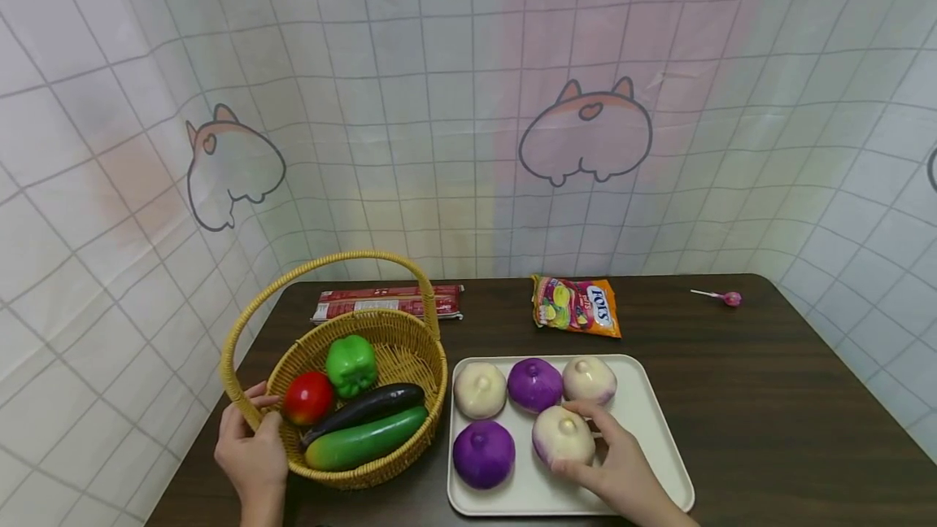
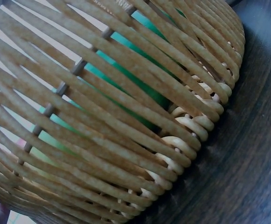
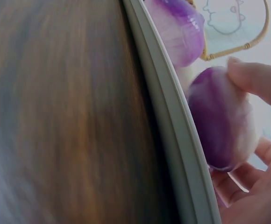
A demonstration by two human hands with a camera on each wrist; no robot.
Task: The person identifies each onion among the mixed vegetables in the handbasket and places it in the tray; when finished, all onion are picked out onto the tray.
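Observation:
My right hand (image 1: pixel 622 462) grips a white-and-purple turnip (image 1: pixel 562 436) over the cream tray (image 1: pixel 662 446), thumb on the near side and fingers on the far side. In the right wrist view the turnip's purple half (image 3: pixel 212 121) faces the tray rim. Several more turnips sit on the tray, some purple side up, like the front-left purple turnip (image 1: pixel 484 455). My left hand (image 1: pixel 252 450) holds the wicker basket (image 1: pixel 432 450) at its left rim, by the handle's base. Inside lie a tomato (image 1: pixel 308 398), a green bell pepper (image 1: pixel 351 365), an eggplant (image 1: pixel 369 409) and a cucumber (image 1: pixel 366 439).
Behind the basket lies a red packet (image 1: pixel 381 299), partly hidden by the handle. A colourful candy bag (image 1: pixel 576 306) rests beyond the tray, and a lollipop (image 1: pixel 730 298) lies at the back right. Patterned cloth (image 1: pixel 468 145) hangs around the dark wooden table (image 1: pixel 769 405).

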